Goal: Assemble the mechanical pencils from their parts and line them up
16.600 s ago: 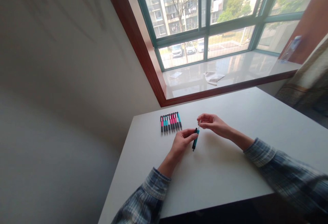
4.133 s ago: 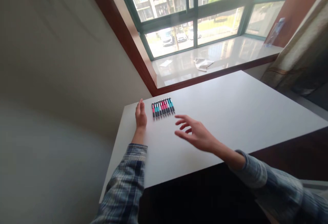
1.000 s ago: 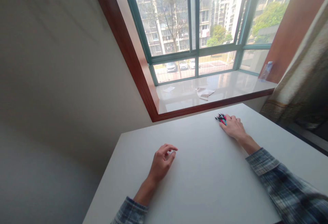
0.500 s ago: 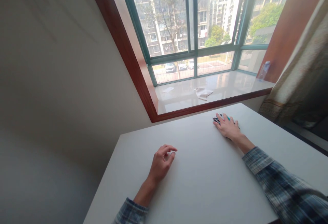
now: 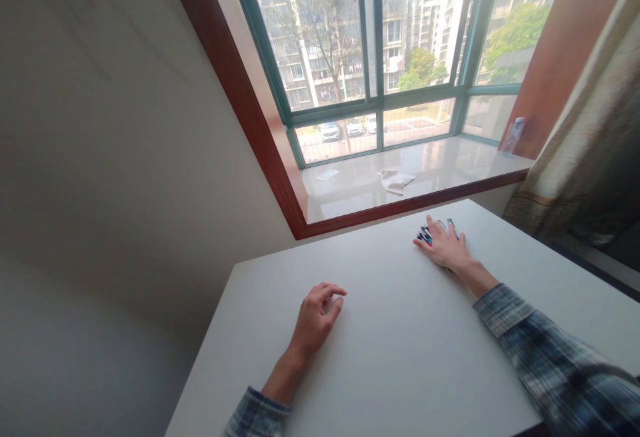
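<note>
My right hand point(image 5: 447, 248) lies over a bunch of pens point(image 5: 425, 234) near the far edge of the white table point(image 5: 390, 344). Its fingers are spread, and pen ends show beyond and between them; the rest of the bunch is hidden under the palm. My left hand point(image 5: 316, 317) rests on its side on the tabletop, nearer to me and to the left. Its fingers are loosely curved, with a gap between thumb and forefinger and nothing in it.
Past the table's far edge is a window sill point(image 5: 345, 204) with a crumpled white cloth point(image 5: 396, 181), a flat white piece point(image 5: 327, 175) and a clear bottle point(image 5: 513, 137). A wall point(image 5: 125, 177) stands to the left. A curtain point(image 5: 560, 150) hangs at the right.
My right hand's fingers have spread and shifted slightly over the pens, so different pen ends show. My left hand has stayed in place.
</note>
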### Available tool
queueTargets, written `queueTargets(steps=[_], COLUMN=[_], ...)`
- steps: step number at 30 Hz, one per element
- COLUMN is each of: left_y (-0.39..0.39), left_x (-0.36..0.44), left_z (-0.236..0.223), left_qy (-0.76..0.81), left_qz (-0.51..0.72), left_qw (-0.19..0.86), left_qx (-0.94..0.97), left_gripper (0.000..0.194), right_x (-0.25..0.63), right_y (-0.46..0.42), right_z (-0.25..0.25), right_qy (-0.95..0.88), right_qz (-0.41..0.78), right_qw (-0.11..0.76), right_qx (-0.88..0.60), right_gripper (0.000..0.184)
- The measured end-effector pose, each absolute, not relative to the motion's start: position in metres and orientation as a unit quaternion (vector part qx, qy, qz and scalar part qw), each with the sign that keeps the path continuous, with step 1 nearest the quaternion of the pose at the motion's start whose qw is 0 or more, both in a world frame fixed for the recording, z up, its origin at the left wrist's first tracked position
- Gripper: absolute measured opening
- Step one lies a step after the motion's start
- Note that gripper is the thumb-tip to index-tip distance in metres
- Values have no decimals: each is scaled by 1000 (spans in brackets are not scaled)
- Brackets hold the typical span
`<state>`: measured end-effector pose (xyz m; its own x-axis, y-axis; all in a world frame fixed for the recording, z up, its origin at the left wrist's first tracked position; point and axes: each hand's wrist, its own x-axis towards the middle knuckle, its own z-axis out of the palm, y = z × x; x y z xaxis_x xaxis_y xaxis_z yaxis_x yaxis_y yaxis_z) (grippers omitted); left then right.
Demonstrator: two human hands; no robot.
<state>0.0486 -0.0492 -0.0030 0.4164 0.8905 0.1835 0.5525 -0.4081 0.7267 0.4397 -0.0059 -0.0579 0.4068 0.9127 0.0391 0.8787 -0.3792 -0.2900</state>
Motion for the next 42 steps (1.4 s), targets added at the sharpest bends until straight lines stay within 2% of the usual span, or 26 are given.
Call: queueTargets(steps=[2, 5, 8, 11, 21, 25, 28, 30, 32, 34, 36, 39, 42], left_y=[-49, -49, -49, -48, -50, -51, -51, -51, -48, -43, -36, -29, -27], left_x=[49, 48, 48, 48, 48, 49, 50, 52, 53, 53, 50, 42, 38], left_z=[-3, -3, -4, -5, -4, -2, 0, 0, 0, 0, 1, 5, 6], left_qy=[458, 456, 455, 455, 447, 441, 444, 443, 441, 430, 426, 457, 426], left_qz=[283, 286, 290, 295, 319, 345, 378, 391, 397, 396, 404, 403, 344], left_qw=[287, 289, 295, 297, 286, 291, 335, 384, 422, 468, 505, 562, 656], left_qx=[792, 792, 789, 786, 785, 776, 740, 710, 686, 663, 633, 559, 520], left_gripper=[20, 20, 20, 20, 19, 18, 18, 21, 26, 33, 40, 50, 56], right_x=[445, 456, 467, 471, 465, 451, 412, 374, 335, 302, 278, 256, 242], right_y=[-7, -10, -14, -17, -18, -21, -24, -25, -27, -31, -35, -39, -41], right_z=[-55, -46, -37, -33, -32, -16, 1, 13, 21, 23, 19, 1, -16], right_qy=[-542, -537, -528, -515, -513, -514, -548, -585, -624, -686, -780, -856, -899], right_qz=[43, -15, -31, 0, 5, 13, 111, 224, 259, 177, 84, -30, -69], right_qw=[174, 217, 224, 217, 229, 358, 472, 497, 500, 515, 477, 425, 383], right_qx=[-821, -815, -819, -829, -827, -780, -682, -601, -541, -482, -397, -294, -202], right_gripper=[86, 62, 40, 30, 37, 37, 37, 40, 33, 21, 17, 24, 31])
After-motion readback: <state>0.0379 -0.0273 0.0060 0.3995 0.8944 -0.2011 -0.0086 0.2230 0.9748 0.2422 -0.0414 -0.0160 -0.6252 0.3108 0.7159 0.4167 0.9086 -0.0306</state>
